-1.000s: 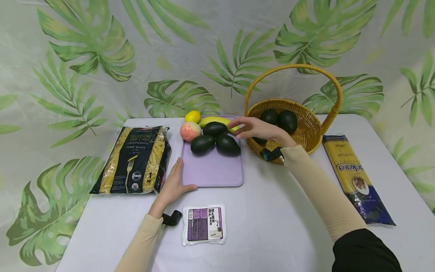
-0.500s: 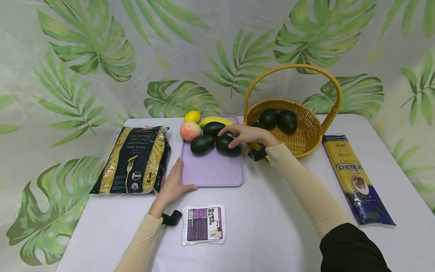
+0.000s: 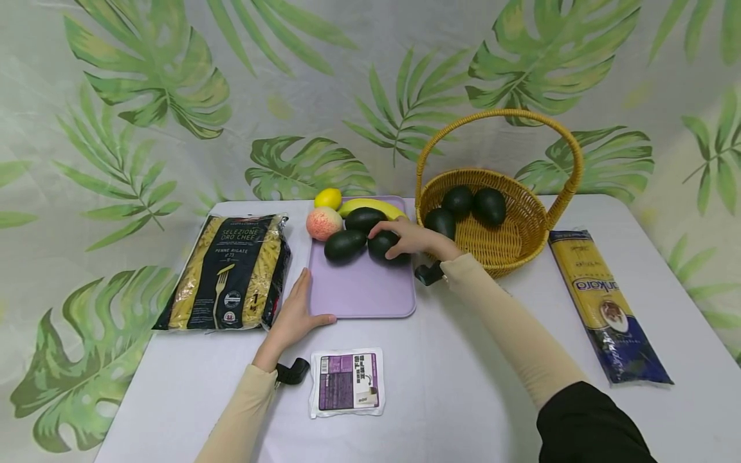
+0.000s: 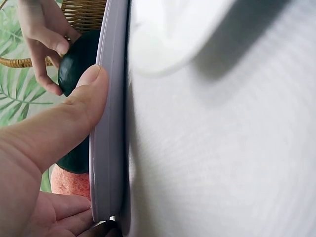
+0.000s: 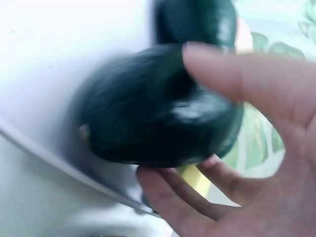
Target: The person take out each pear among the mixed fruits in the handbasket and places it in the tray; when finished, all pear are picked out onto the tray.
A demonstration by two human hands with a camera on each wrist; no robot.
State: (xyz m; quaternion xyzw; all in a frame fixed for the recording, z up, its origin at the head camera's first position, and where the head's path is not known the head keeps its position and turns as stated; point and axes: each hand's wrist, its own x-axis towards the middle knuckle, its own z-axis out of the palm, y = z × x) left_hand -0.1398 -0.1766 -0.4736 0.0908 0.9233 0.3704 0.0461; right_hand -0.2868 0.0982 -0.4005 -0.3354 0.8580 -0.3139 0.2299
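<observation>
My right hand (image 3: pixel 413 238) grips a dark green avocado (image 3: pixel 378 248) at the right side of the lilac tray (image 3: pixel 359 290). In the right wrist view the thumb lies on one side of this avocado (image 5: pixel 148 118) and the fingers on the other. Another avocado (image 3: pixel 366 218) and a third one (image 3: pixel 345 247) lie beside it, with a peach (image 3: pixel 324 224), a lemon (image 3: pixel 328 198) and a banana (image 3: pixel 361 206) behind. My left hand (image 3: pixel 293 318) rests at the tray's front left corner, thumb and fingers spread along its edges.
A wicker basket (image 3: pixel 509 254) with a tall handle holds several avocados (image 3: pixel 489 207) to the right. A penne bag (image 3: pixel 226 273) lies left of the tray, a long pasta pack (image 3: pixel 608 305) at the far right. A white and purple packet (image 3: pixel 347 382) lies in front.
My right hand has moved left and down from beside the basket onto the right avocado on the tray, and its fingers have closed around it. The left hand has stayed still.
</observation>
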